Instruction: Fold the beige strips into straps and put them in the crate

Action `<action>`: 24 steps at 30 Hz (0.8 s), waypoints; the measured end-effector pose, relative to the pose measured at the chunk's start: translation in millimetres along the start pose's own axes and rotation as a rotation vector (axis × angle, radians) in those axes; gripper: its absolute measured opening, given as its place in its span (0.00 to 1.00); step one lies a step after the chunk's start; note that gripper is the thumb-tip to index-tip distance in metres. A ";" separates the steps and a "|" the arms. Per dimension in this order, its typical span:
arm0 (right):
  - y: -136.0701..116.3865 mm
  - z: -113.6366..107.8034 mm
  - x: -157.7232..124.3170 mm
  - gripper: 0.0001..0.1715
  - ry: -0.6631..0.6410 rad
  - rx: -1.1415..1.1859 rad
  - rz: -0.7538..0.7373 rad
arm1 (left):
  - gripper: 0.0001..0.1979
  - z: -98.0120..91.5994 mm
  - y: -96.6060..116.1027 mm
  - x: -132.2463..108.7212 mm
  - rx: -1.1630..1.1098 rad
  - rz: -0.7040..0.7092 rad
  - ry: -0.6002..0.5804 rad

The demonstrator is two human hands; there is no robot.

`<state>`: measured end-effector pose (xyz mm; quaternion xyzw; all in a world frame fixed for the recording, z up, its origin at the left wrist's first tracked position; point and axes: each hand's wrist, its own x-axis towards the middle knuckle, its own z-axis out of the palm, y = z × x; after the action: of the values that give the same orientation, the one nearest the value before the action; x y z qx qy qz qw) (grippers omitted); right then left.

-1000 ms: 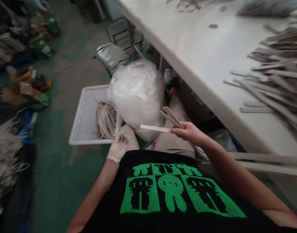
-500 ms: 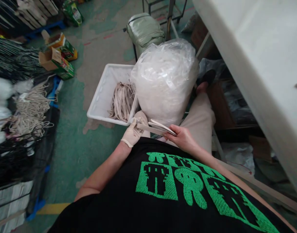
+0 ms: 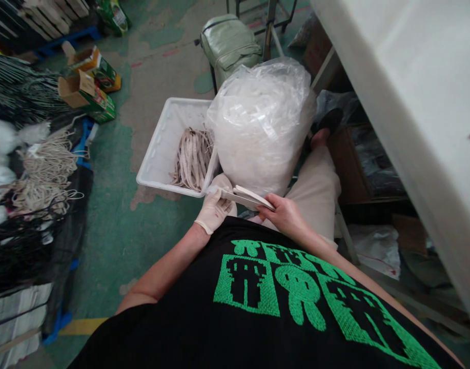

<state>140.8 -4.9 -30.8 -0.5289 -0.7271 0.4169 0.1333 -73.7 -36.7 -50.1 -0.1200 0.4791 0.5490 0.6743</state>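
The gloved fingers of a worker's left hand (image 3: 213,211) close on the end of one of several flat, pale strips (image 3: 253,197), while the bare fingers of the right hand (image 3: 284,212) clasp the strips together at the other end. The strips are held in the air before the worker's lap, just beside the near right corner of a white plastic bin (image 3: 152,154) on the floor (image 3: 104,241). Inside the bin, a bundle of pale straps (image 3: 192,159) lies along the right wall, its strands spreading toward the near edge. A bulging clear plastic bag (image 3: 261,128) packed with whitish material stands against the bin's right edge, covering its far right corner, with a pale trouser leg (image 3: 311,189) to the bag's right. Beyond the bag sits a green wrapped bundle (image 3: 230,46). The worker wears a black shirt (image 3: 173,318) with green figures across the chest. At right, a white desk (image 3: 419,97) runs its near edge diagonally past the worker, a brown carton (image 3: 350,174) and a clear bag (image 3: 375,248) beneath it. Across the floor at left are open green cartons (image 3: 98,107) and a tangle of pale cord (image 3: 46,174).
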 end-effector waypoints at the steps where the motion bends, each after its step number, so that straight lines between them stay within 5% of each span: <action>1: -4.2 1.3 3.0 0.13 -0.010 -0.007 0.010 | 0.05 1.2 -3.2 -0.1 0.010 -0.001 -0.011; 5: -18.5 -7.0 9.7 0.10 -0.158 0.119 -0.030 | 0.04 5.8 -8.2 -1.4 0.031 0.022 -0.018; 8: -22.0 -23.4 7.6 0.20 -0.282 0.241 -0.066 | 0.04 6.8 -5.5 -4.6 0.032 0.029 -0.004; 15: -34.3 -22.3 16.9 0.21 -0.159 0.097 -0.099 | 0.08 20.5 -14.0 -16.8 0.069 0.047 -0.141; 20: -32.9 -36.1 11.7 0.23 -0.233 0.251 -0.137 | 0.10 20.8 -6.2 -18.0 0.050 0.101 -0.077; 24: -40.1 -38.1 12.9 0.23 -0.149 0.141 -0.165 | 0.13 27.3 -13.8 -22.8 0.080 0.087 -0.155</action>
<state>133.3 20.5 19.5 -0.4241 -0.7450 0.4927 0.1496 -46.4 -37.3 -23.3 -0.0294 0.4517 0.5658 0.6892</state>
